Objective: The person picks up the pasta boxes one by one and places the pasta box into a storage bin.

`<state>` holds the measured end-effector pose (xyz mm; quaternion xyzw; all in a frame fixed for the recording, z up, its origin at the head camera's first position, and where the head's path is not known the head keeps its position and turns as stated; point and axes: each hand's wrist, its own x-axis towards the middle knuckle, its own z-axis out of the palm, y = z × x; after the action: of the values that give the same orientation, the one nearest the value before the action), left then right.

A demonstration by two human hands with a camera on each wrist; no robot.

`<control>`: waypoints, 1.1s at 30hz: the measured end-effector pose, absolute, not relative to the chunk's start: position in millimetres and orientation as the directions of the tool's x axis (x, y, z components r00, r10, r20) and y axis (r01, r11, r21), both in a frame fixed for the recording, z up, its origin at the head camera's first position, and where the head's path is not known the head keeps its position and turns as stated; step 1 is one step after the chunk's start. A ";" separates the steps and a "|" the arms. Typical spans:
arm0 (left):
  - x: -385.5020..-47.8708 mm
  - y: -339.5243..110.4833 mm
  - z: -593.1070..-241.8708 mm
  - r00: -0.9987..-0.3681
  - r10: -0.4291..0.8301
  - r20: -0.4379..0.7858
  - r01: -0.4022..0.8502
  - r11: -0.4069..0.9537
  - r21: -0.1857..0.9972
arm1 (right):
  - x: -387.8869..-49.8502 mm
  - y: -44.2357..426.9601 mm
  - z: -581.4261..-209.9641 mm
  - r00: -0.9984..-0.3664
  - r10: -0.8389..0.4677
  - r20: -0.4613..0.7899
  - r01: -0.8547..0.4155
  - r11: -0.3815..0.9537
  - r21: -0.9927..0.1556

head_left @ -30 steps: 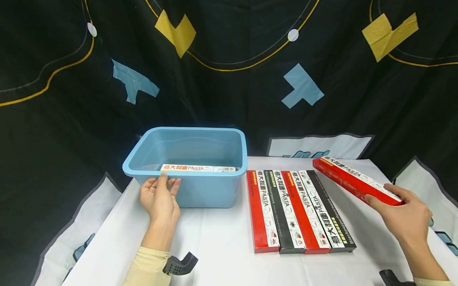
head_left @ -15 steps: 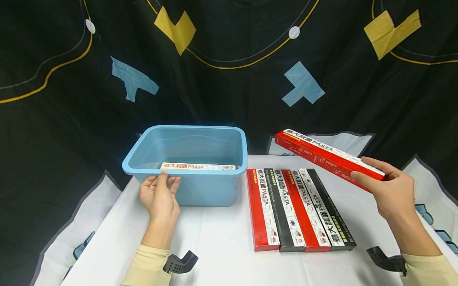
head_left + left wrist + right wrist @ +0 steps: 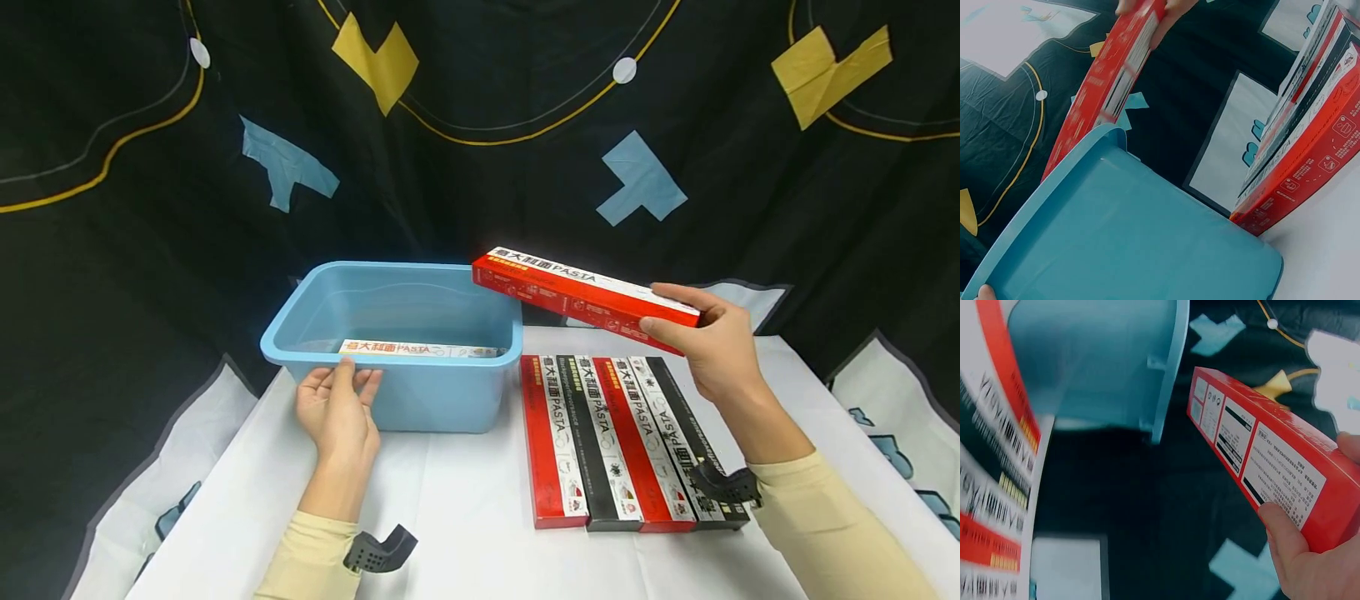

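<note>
My right hand [image 3: 716, 346] pinches one end of a red pasta box [image 3: 577, 292], whose far end is raised over the right rim of a blue bin [image 3: 435, 396]. In the right wrist view the held box [image 3: 1272, 462] shows its printed underside beside the bin [image 3: 1097, 362]. The fingers of my left hand [image 3: 341, 417] curl up at the bin's front rim, thumb on the edge. Inside the bin, near the front wall, lies a pasta box [image 3: 420, 348]. The left wrist view has the held box [image 3: 1104, 87] beyond the bin's rim.
Right of the bin, several red and black pasta boxes [image 3: 611, 442] lie side by side on the white table [image 3: 457, 517]. Behind the table hangs a black cloth [image 3: 487, 200] with yellow and blue tape pieces.
My right hand has carried the red box leftward from the right side, first up and then across to the bin's right rim. My left hand has stayed at the front rim.
</note>
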<state>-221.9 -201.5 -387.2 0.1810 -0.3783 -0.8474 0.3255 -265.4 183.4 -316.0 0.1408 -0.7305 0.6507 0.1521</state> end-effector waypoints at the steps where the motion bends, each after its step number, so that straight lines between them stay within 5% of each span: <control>1: -222.2 -201.8 -387.1 -0.722 -0.689 -0.060 0.416 -0.502 0.758 | -268.4 175.9 -315.0 -0.919 -0.019 0.393 -0.392 0.131 -0.910; 33: -223.4 -202.1 -389.4 -0.716 -0.696 -0.051 0.408 -0.477 0.778 | -342.0 17.2 -322.9 -0.936 -0.307 0.174 -0.312 0.489 -0.814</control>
<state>-223.4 -202.1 -389.4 0.1837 -0.3917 -0.8395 0.3288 -342.0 17.2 -322.9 0.1793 -0.8629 0.4724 0.0025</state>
